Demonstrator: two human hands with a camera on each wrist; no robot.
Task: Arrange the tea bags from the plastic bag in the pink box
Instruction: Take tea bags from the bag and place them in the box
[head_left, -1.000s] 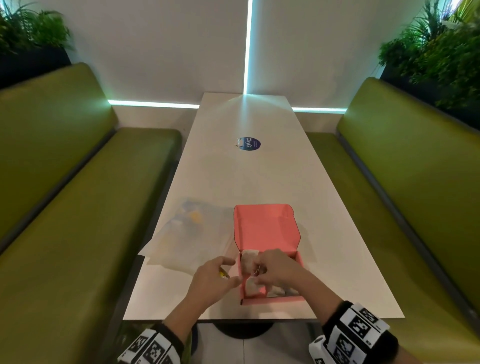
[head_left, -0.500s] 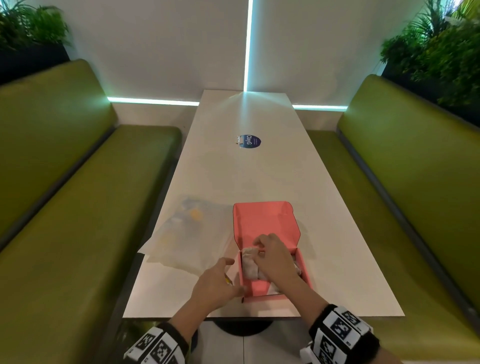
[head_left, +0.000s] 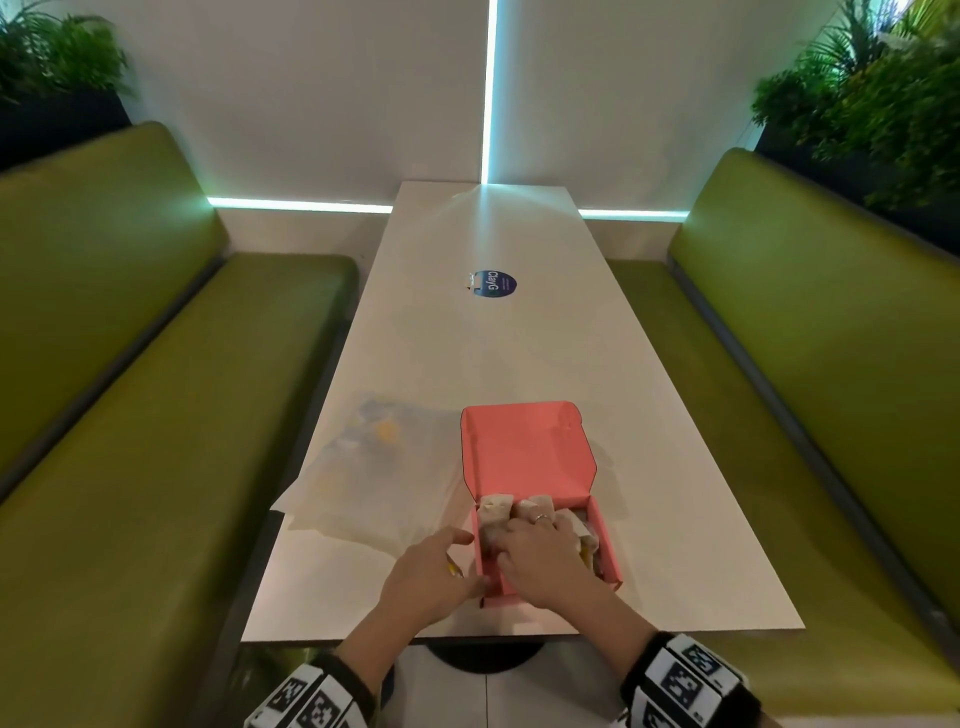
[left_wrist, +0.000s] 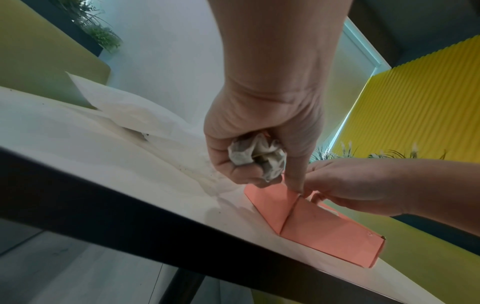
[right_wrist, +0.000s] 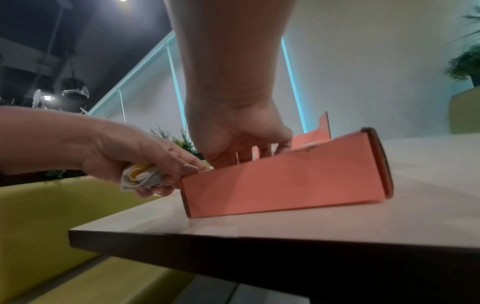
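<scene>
**Packing tea bags into the box: right hand tidies, left hand feeds**

Pink box (head_left: 540, 525) sits open near the front edge of the white table (head_left: 519, 353), lid flap standing up at the back. Right hand (head_left: 540, 561) is down inside it, fingers spread over the tea bags (head_left: 493, 506) lined along the back wall; whether it pinches one or just presses is hidden, cannot tell. Left hand (left_wrist: 259, 131) clenches a crumpled wad of tea bags (left_wrist: 255, 157) in the palm, index finger extended and touching the box's near-left corner, bracing it. Plastic bag (head_left: 374, 467) lies flat just left of the box, a few yellow tags showing through, so likely some bags remain in it.

To do this step well, probably:
- keep the left finger on the corner so the light cardboard doesn't slide
- stand the bags upright in rows, back wall first
- hand over one bag at a time from the left palm, not the whole wad
- keep strings and tags from tangling
- don't squeeze hard; the paper can tear.
</scene>
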